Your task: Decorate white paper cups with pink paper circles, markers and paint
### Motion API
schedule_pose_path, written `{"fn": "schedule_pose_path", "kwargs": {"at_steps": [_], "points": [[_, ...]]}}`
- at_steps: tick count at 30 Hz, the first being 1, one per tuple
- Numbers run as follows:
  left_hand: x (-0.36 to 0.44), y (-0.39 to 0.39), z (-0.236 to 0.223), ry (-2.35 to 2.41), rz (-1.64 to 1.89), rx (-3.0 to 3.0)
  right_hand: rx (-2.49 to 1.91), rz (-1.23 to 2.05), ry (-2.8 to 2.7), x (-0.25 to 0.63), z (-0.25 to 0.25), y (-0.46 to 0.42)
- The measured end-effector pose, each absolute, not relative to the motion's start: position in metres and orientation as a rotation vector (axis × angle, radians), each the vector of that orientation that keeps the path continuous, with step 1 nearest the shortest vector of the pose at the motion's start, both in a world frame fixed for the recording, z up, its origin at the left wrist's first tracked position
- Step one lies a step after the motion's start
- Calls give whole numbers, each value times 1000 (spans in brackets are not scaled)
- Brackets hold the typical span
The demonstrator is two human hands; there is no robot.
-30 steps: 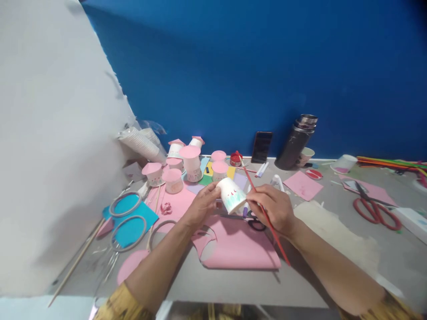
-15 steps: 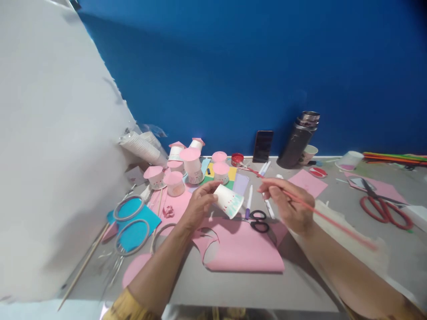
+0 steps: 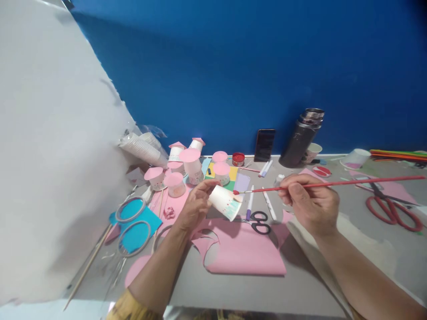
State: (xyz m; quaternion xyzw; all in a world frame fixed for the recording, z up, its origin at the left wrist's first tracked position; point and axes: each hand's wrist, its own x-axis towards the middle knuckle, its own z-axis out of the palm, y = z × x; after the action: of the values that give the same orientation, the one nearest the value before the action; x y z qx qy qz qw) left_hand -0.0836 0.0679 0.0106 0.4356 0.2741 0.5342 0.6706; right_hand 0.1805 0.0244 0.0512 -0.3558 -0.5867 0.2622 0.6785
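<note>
A white paper cup (image 3: 223, 202) with green strokes and small red marks hangs tilted over the table, its wide rim toward the lower right. My left hand (image 3: 196, 204) grips it by the narrow base end. Between the fingers of my right hand (image 3: 308, 200) lies a long red paintbrush (image 3: 360, 181), held almost level. Its red-loaded bristles are at the cup's upper side; whether they touch it I cannot tell. Below the cup are pink paper (image 3: 243, 253) with a cut-out and black-handled scissors (image 3: 260, 222). Farther back stands an open jar of red paint (image 3: 238, 159).
Several cups with pink paper tops (image 3: 175, 183) stand at the back left. Two markers (image 3: 269, 204) lie beyond the scissors. A phone (image 3: 265, 145) and a dark flask (image 3: 302, 138) lean at the blue wall. Red-handled scissors (image 3: 393, 211) lie right, embroidery hoops (image 3: 135, 238) left.
My right hand moved away from the cup toward the right and swung the brush from steep to nearly level, its tip now back at the cup. My left hand tilted the cup slightly.
</note>
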Motion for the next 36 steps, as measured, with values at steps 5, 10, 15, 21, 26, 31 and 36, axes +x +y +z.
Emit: {"fn": "schedule_pose_path", "kwargs": {"at_steps": [5, 10, 15, 21, 26, 31, 36], "points": [[-82, 68, 9, 602, 1185, 1017, -813, 538, -1427, 179, 52, 22], [-82, 67, 7, 613, 1177, 1026, -829, 550, -1456, 179, 50, 23], [-82, 67, 9, 623, 1168, 1032, -792, 571, -1370, 181, 52, 23], [-81, 67, 10, 634, 1173, 1030, -797, 513, -1528, 180, 49, 23], [-81, 69, 7, 656, 1182, 1010, -788, 544, -1450, 179, 52, 22], [-81, 69, 6, 637, 1174, 1003, -760, 559, -1412, 179, 55, 21], [-81, 67, 7, 665, 1186, 1009, -781, 558, -1449, 181, 53, 21]]}}
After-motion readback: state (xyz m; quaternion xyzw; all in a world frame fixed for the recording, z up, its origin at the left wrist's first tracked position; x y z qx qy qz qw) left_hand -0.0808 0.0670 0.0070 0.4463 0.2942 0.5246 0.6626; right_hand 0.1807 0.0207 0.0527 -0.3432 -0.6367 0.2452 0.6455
